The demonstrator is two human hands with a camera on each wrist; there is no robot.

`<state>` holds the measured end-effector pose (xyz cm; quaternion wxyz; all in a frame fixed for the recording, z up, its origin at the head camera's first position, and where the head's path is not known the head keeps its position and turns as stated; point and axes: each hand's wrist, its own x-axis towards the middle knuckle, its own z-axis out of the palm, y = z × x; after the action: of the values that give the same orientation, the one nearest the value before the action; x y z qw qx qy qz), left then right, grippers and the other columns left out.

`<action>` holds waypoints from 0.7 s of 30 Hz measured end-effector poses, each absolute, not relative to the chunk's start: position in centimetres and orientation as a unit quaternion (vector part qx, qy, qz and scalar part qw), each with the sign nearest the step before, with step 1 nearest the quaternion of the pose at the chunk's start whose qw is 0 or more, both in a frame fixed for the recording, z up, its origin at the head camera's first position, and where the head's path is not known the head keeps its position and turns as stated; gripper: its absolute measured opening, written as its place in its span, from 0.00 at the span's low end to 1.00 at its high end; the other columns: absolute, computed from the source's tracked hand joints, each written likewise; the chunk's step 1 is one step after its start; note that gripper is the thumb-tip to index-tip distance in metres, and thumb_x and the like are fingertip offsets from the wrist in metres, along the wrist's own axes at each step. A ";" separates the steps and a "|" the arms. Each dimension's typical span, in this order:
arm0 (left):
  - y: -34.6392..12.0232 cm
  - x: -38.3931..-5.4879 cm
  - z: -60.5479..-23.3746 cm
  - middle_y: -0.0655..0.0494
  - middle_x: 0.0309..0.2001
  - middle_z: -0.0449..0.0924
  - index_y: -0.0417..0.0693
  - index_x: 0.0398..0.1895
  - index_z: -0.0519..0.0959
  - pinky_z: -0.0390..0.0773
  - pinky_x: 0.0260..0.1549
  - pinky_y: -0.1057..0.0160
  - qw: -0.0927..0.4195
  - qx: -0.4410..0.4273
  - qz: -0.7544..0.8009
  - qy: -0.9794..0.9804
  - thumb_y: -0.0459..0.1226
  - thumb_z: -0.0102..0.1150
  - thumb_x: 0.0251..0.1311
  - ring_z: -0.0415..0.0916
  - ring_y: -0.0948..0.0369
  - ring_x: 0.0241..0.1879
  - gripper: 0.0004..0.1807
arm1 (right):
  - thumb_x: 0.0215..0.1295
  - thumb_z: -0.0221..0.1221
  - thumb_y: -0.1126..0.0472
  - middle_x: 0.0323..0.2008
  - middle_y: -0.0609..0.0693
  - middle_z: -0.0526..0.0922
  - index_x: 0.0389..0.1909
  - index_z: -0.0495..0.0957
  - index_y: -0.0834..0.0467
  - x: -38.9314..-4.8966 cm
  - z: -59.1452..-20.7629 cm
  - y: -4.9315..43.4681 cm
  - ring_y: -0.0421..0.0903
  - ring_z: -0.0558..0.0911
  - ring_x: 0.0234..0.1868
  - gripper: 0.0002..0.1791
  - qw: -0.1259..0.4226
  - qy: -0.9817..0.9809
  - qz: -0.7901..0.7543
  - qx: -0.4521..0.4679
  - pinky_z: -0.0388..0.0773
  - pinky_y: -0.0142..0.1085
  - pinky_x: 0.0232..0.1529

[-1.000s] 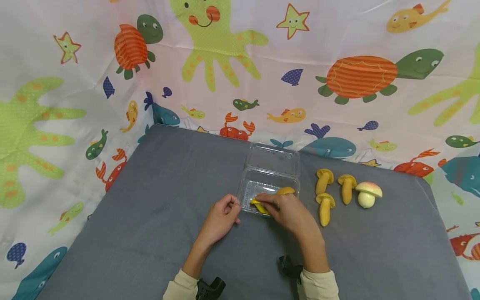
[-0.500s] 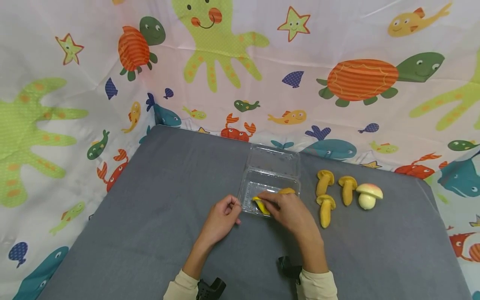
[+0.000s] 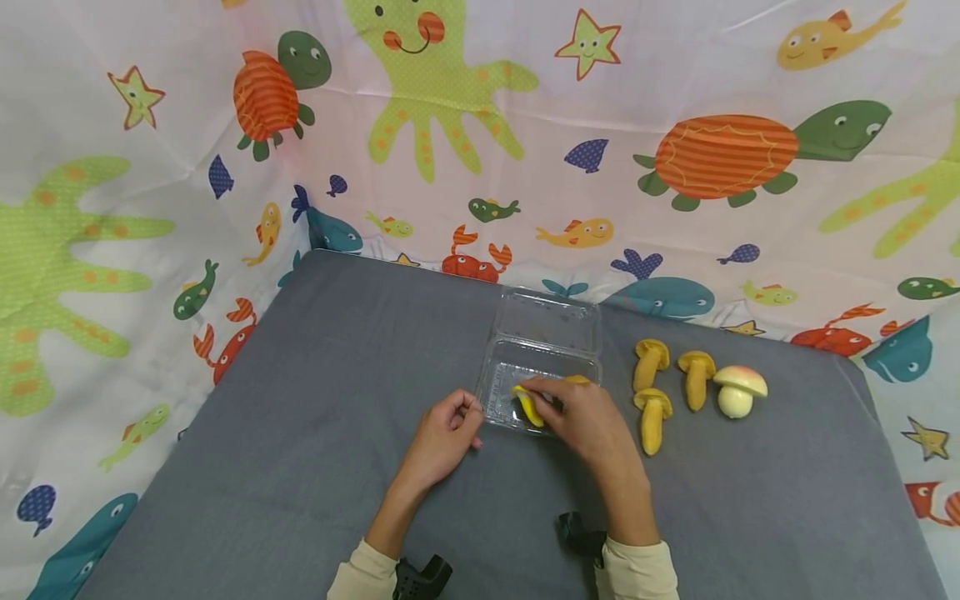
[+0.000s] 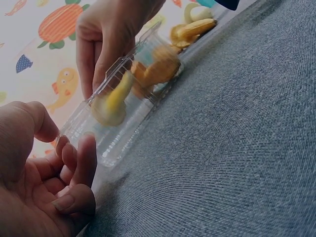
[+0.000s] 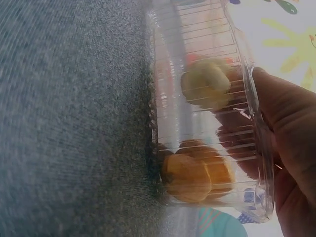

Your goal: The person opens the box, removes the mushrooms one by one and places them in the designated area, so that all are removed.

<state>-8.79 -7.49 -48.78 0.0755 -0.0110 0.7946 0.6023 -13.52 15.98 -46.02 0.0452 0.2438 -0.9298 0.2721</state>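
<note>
A clear plastic clamshell box (image 3: 498,379) lies on the grey cloth, its lid (image 3: 547,321) folded back behind it. My left hand (image 3: 442,433) pinches the box's near left edge between thumb and fingertips. Inside the box, my right hand (image 3: 592,421) holds a yellow toy mushroom (image 3: 529,407) between thumb and fingers. The left wrist view shows its yellow stem and a pale rounded cap low against the clear wall. Orange-brown toy mushrooms (image 5: 195,175) sit in the right end of the box, mostly hidden by the right hand in the head view.
Right of the box lie a brown toy mushroom (image 3: 650,367), a second one (image 3: 652,421) below it and a third (image 3: 697,379) beside them. A pale mushroom with a pinkish cap (image 3: 738,392) stands at their right. A printed sea-animal curtain (image 3: 450,125) rises behind the table.
The yellow mushroom has turned more upright and shifted slightly right in my right hand's fingers. My left hand has stayed at the box edge.
</note>
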 end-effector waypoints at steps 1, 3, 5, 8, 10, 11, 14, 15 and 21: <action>-7.5 -8.8 -48.8 0.44 0.30 0.84 0.47 0.40 0.82 0.75 0.30 0.65 0.076 -0.011 0.602 0.795 0.37 0.57 0.74 0.85 0.61 0.25 0.06 | 0.68 0.72 0.58 0.35 0.44 0.91 0.53 0.90 0.48 -13.5 -46.0 16.0 0.34 0.70 0.21 0.14 0.047 -0.929 0.274 0.243 0.69 0.32 0.25; -7.5 -8.8 -48.8 0.44 0.30 0.84 0.46 0.40 0.82 0.75 0.30 0.65 0.076 -0.011 0.602 0.795 0.37 0.57 0.74 0.85 0.61 0.25 0.06 | 0.68 0.72 0.59 0.32 0.43 0.89 0.53 0.90 0.49 -13.5 -46.0 16.0 0.34 0.69 0.20 0.14 0.051 -0.929 0.276 0.241 0.67 0.32 0.24; -7.5 -8.8 -48.8 0.45 0.31 0.84 0.46 0.41 0.82 0.75 0.30 0.65 0.077 -0.011 0.601 0.795 0.38 0.57 0.75 0.85 0.61 0.25 0.07 | 0.67 0.72 0.59 0.30 0.42 0.87 0.53 0.90 0.49 -13.4 -46.0 16.1 0.34 0.68 0.20 0.14 0.052 -0.929 0.280 0.237 0.66 0.32 0.24; -7.5 -8.7 -49.0 0.45 0.31 0.84 0.46 0.41 0.82 0.75 0.30 0.65 0.078 -0.011 0.599 0.797 0.38 0.57 0.75 0.85 0.61 0.26 0.07 | 0.66 0.73 0.59 0.28 0.42 0.85 0.53 0.90 0.49 -13.3 -45.9 16.1 0.34 0.67 0.19 0.15 0.054 -0.929 0.286 0.231 0.65 0.32 0.23; -7.5 -8.7 -49.0 0.45 0.30 0.84 0.46 0.41 0.82 0.75 0.30 0.65 0.079 -0.012 0.599 0.797 0.38 0.57 0.75 0.85 0.61 0.26 0.07 | 0.66 0.73 0.59 0.28 0.41 0.85 0.54 0.90 0.49 -13.3 -45.8 16.1 0.34 0.67 0.19 0.15 0.052 -0.929 0.289 0.226 0.65 0.31 0.22; -7.5 -8.7 -48.9 0.44 0.31 0.85 0.46 0.41 0.82 0.75 0.31 0.65 0.079 -0.013 0.599 0.797 0.38 0.57 0.75 0.85 0.61 0.26 0.07 | 0.67 0.73 0.59 0.28 0.41 0.85 0.54 0.90 0.50 -13.2 -45.8 16.1 0.33 0.67 0.18 0.15 0.052 -0.929 0.290 0.225 0.65 0.31 0.22; -7.5 -8.7 -48.9 0.44 0.31 0.85 0.45 0.41 0.82 0.76 0.31 0.65 0.080 -0.013 0.600 0.796 0.38 0.57 0.75 0.85 0.61 0.26 0.07 | 0.67 0.73 0.59 0.27 0.41 0.85 0.54 0.90 0.50 -13.2 -45.7 16.3 0.33 0.66 0.17 0.15 0.056 -0.928 0.294 0.224 0.65 0.31 0.21; -7.5 -8.7 -48.9 0.44 0.31 0.85 0.46 0.41 0.82 0.76 0.32 0.65 0.080 -0.013 0.601 0.795 0.38 0.56 0.75 0.85 0.61 0.26 0.06 | 0.67 0.72 0.60 0.26 0.41 0.85 0.54 0.90 0.50 -13.1 -45.7 16.4 0.32 0.66 0.17 0.14 0.057 -0.927 0.295 0.224 0.66 0.30 0.21; -7.5 -8.7 -48.8 0.46 0.29 0.84 0.49 0.40 0.81 0.76 0.32 0.64 0.075 -0.007 0.605 0.793 0.37 0.56 0.75 0.85 0.60 0.26 0.06 | 0.68 0.72 0.62 0.32 0.45 0.89 0.54 0.90 0.52 -13.2 -45.6 16.7 0.34 0.70 0.19 0.15 0.072 -0.922 0.308 0.222 0.71 0.32 0.23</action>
<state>-8.73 -7.49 -48.77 0.0755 -0.0072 0.7927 0.6048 -13.18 16.74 -45.60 0.0725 0.2222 -0.9222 0.3082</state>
